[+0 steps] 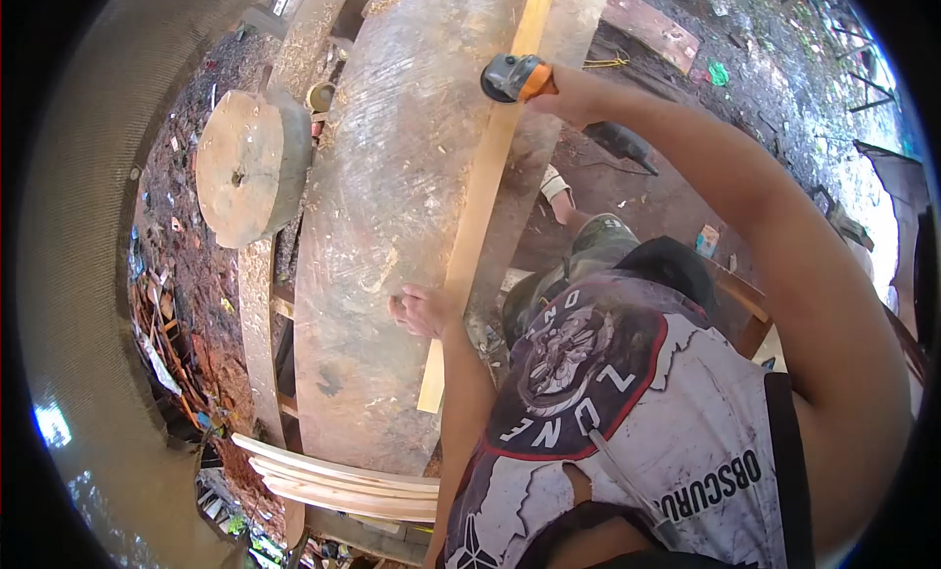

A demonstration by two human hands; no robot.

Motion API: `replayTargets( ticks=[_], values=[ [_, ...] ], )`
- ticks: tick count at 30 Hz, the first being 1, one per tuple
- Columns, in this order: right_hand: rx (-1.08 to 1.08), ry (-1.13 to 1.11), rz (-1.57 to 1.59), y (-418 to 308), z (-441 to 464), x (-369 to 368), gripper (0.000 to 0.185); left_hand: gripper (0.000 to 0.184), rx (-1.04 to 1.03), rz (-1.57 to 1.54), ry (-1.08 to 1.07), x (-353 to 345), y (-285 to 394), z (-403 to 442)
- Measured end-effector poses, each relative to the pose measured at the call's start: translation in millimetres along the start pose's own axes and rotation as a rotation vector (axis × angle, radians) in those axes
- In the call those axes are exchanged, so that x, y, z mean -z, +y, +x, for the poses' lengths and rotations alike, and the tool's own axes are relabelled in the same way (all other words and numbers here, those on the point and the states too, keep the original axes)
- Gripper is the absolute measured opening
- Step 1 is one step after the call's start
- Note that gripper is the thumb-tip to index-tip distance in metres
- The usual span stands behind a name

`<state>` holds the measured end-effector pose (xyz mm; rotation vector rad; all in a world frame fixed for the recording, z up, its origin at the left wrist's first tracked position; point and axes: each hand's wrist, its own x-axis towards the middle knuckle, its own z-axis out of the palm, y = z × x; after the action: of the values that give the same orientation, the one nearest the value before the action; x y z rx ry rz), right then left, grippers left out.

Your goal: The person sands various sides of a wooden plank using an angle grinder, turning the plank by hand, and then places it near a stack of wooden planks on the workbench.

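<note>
My right hand (561,94) is closed around an orange and dark grey angle grinder (518,79). The tool's round head rests on or just over the upper part of a long, narrow wooden strip (480,192); its black rear end shows below my forearm. Farther down the strip, my left hand (423,312) lies across it with fingers curled, their tips beyond the left edge. The inside of that hand is hidden, and I cannot tell whether it grips anything. Beneath the strip is a broad, worn tabletop (382,206) with wood shavings.
A thick round wooden block (240,167) stands left of the table, near a tape roll (320,97). Several pale wood strips (343,486) lie stacked at the near end. A plank (652,28) is on the ground at upper right. Shavings cover the left beam (257,344).
</note>
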<state>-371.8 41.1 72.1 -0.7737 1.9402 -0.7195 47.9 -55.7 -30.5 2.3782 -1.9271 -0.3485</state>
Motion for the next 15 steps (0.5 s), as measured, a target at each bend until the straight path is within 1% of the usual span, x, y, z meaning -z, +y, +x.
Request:
replayTargets(
  ticks=[2,4,5,7,8,9,10,11,13,14,15],
  values=[
    [-0.002,0.054,0.008,16.0,19.4,16.0,0.035,0.061,0.015,0.017,0.013,-3.1,5.2,0.5],
    [0.048,0.058,-0.021,22.7,33.0,38.2,0.035,0.061,0.025,0.037,-0.012,1.6,11.4,-3.4],
    [0.028,0.068,-0.038,21.5,37.5,48.2,0.038,0.061,0.044,0.038,-0.008,3.4,11.2,-3.4],
    [0.009,0.066,-0.076,14.5,37.5,59.0,0.041,0.060,0.004,0.008,0.025,5.0,3.1,-4.7],
    [-0.103,0.122,-0.079,21.3,46.3,66.8,0.041,0.060,0.029,-0.002,0.018,1.9,1.4,-5.1],
    [-0.213,0.179,-0.083,28.6,55.8,73.8,0.042,0.059,0.001,-0.001,0.015,1.2,-0.1,-3.5],
    [-0.209,0.148,-0.191,33.0,64.1,81.4,0.043,0.058,-0.028,0.000,0.012,0.3,-1.5,-1.6],
    [-0.202,0.137,-0.214,40.6,65.2,81.4,0.043,0.058,-0.004,-0.010,0.007,-1.4,-2.9,0.5],
    [-0.134,0.234,-0.022,47.0,61.6,77.0,0.043,0.057,-0.035,0.066,0.000,-5.2,-2.5,1.5],
    [-0.170,0.197,-0.221,49.0,62.3,66.6,0.039,0.057,-0.018,0.057,-0.011,-5.5,-5.2,1.0],
    [-0.164,0.193,-0.243,44.6,55.8,59.3,0.039,0.057,-0.009,0.062,-0.026,-2.8,0.1,0.3]
  ],
)
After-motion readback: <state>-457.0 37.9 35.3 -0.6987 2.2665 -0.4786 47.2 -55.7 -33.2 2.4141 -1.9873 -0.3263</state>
